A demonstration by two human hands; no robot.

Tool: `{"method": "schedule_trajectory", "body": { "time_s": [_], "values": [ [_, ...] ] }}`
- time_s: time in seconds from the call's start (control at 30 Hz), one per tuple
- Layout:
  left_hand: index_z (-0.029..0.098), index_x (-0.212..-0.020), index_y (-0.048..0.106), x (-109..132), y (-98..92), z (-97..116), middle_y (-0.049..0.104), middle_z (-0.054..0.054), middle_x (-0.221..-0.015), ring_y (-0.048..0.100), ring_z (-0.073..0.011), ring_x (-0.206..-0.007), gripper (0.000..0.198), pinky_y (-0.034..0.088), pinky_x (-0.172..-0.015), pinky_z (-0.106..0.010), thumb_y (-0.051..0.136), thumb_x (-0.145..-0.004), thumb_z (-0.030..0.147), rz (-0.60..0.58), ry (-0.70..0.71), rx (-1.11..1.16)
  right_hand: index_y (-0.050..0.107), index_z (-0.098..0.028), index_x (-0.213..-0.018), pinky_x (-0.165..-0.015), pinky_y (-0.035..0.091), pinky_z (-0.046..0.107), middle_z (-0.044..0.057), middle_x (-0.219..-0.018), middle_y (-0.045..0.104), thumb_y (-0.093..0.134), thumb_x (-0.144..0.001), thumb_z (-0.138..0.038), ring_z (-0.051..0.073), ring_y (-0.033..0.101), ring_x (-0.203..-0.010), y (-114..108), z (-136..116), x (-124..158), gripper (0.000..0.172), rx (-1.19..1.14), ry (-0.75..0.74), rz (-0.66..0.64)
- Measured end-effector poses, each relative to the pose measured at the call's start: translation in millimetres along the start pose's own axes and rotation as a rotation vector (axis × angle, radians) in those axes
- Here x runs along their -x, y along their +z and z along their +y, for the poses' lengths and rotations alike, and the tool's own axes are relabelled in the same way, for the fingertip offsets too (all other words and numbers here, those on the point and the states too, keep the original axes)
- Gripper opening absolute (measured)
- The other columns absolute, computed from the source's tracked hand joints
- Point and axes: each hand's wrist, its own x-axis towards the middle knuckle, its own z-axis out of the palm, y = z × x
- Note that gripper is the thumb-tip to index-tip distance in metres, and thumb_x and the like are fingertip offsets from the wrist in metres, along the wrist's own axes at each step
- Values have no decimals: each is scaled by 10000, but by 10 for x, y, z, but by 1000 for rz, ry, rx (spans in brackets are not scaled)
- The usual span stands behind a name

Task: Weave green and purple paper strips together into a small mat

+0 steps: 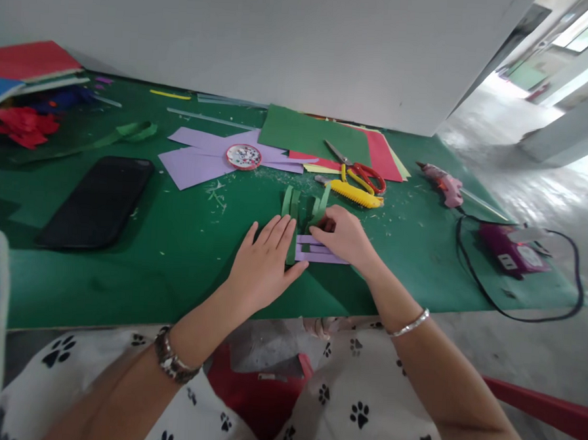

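Note:
On the green-covered table lie purple paper strips [316,256], side by side, with green paper strips [295,204] crossing them; some green ends curl upward. My left hand [265,264] lies flat with fingers stretched out, its fingertips and thumb at the left edge of the strips. The fingers of my right hand [345,236] are pinched on a green paper strip [319,211] that bends up from the purple ones. How the strips pass over and under under my hands is partly hidden.
Behind the hands are a yellow cutter [354,193], scissors [358,171], coloured sheets [313,134], purple paper [198,162] and a small round dish [243,157]. A black phone [98,203] lies left. To the right are a pink glue gun [443,185] and its black cord [468,275].

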Motion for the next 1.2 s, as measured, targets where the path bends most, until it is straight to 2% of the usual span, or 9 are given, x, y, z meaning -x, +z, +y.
{"method": "schedule_trajectory", "body": {
  "time_s": [0.2, 0.33, 0.5, 0.63, 0.8, 0.9, 1.1, 1.2],
  "values": [
    [120, -1367, 318, -5, 8, 33, 328, -101, -1426, 288, -254, -1316, 566, 246, -1066, -482, 316, -894, 431, 59, -5, 3, 550, -168, -574, -571, 359, 243, -11, -627, 509, 555, -717, -222, 96, 445, -556, 24, -47, 1, 152, 50, -3, 41],
    [137, -1353, 351, -6, 4, 35, 332, -103, -1424, 294, -261, -1312, 542, 253, -1058, -499, 333, -890, 419, 57, 0, 12, 604, -170, -649, -569, 368, 243, 7, -678, 547, 573, -736, -284, 108, 471, -590, 61, -88, 5, 147, 83, -3, 59],
    [115, -1342, 362, -10, 22, 14, 356, -120, -1409, 316, -261, -1301, 538, 269, -1050, -493, 335, -888, 401, 90, 20, 24, 620, -166, -719, -571, 389, 242, 9, -719, 546, 604, -693, -195, 108, 481, -597, 79, -56, 7, 41, 93, -45, 57],
    [109, -1339, 363, -4, 29, 1, 357, -118, -1409, 322, -258, -1298, 543, 272, -1053, -484, 340, -885, 406, 106, 35, 20, 617, -163, -801, -594, 415, 251, 1, -730, 542, 564, -704, -139, 93, 474, -561, 2, 11, -10, 113, 20, -76, 35],
    [106, -1346, 346, -2, 39, -15, 346, -115, -1416, 318, -267, -1299, 563, 282, -1048, -487, 350, -881, 423, 93, 53, 6, 625, -165, -768, -662, 438, 278, 23, -784, 548, 598, -704, -177, 123, 511, -660, -37, -19, 21, 70, 72, -146, -34],
    [98, -1339, 356, 4, 53, -21, 350, -124, -1414, 329, -277, -1292, 556, 305, -1034, -483, 359, -881, 412, 122, 70, -16, 625, -156, -773, -698, 444, 302, 44, -809, 545, 605, -716, -210, 152, 523, -717, 30, -73, 54, 81, 137, -124, -15],
    [81, -1244, 475, 162, 7, -18, 505, -167, -1275, 452, -290, -1184, 464, 355, -984, -465, 400, -871, 346, 269, 145, -108, 593, -160, -743, -754, 434, 337, 62, -849, 536, 629, -705, -189, 206, 520, -850, 154, -96, 64, 60, 236, -101, 59],
    [105, -1201, 520, 284, -16, 2, 564, -142, -1199, 507, -265, -1114, 427, 362, -978, -441, 409, -872, 353, 268, 258, -110, 575, -170, -683, -745, 430, 330, 51, -825, 522, 623, -716, -177, 196, 514, -829, 151, -93, 54, 58, 223, -98, 42]
  ]
}}
